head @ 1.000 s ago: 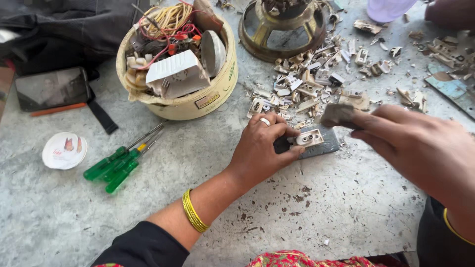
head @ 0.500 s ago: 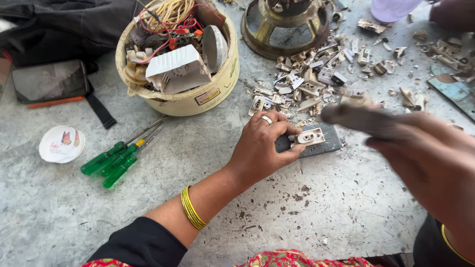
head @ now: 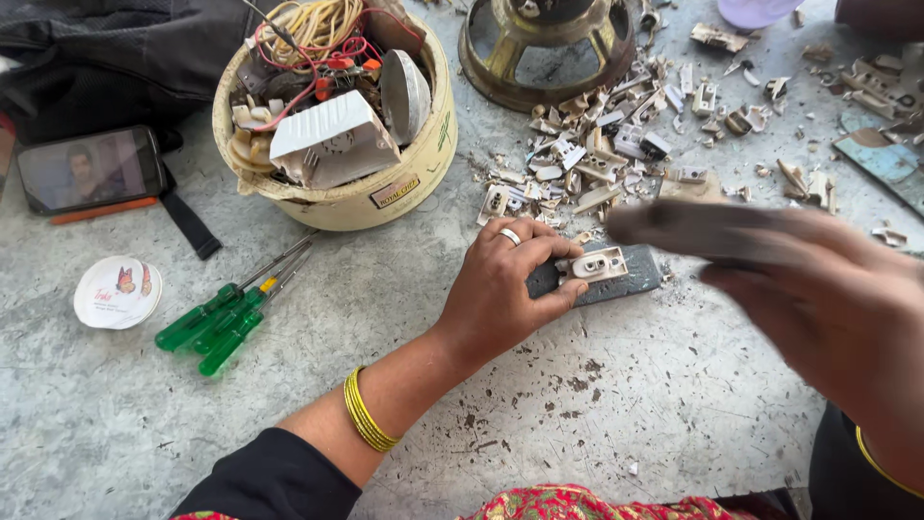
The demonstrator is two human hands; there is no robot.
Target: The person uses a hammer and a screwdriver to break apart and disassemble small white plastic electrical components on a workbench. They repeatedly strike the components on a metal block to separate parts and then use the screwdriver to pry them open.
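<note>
While the left hand (head: 505,289) presses down on the near end of a dark flat metal block (head: 616,277), its thumb and fingers close around a small cream switch part (head: 595,265) and pin it flat on the block's top face. This grip keeps the part from skidding and leaves its upper face exposed. The block itself lies on the grey concrete floor (head: 626,404) and gives a hard, level base under the part.

The right hand (head: 828,318) is raised above and to the right of the block, fingers wrapped round a dark bar-shaped tool (head: 703,231). Both hand and tool are blurred, so the tool's exact kind cannot be told; it may be a heavy striker or a file. Its free end points toward the pinned part but is not touching it.

Just beyond the block, a loose heap of broken cream and white plastic fragments (head: 597,159) is spread within arm's reach. Behind the heap stands a round bronze-coloured metal frame (head: 549,48). To the left, a cream round tub (head: 385,193) holds tangled yellow and red wires, a white housing and other salvaged pieces, kept apart from the fragments.

Three green-handled screwdrivers (head: 226,318) lie side by side near the left forearm, handles toward the person. Farther left rest a small white round lid (head: 117,292) and a phone (head: 91,169) against a black bag (head: 106,58).
</note>
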